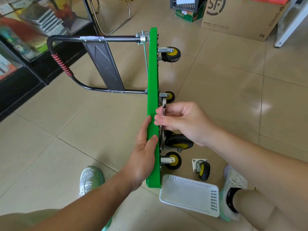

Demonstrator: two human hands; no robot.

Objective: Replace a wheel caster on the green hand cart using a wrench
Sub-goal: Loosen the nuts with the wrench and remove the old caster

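Cart (152, 80) green, on edge w/ yellow-hubbed casters (170, 54) sideways.

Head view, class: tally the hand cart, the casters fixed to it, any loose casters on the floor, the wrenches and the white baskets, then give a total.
Hand cart: 1
Casters fixed to the cart: 4
Loose caster on the floor: 1
Wrench: 1
White basket: 1
Total: 8
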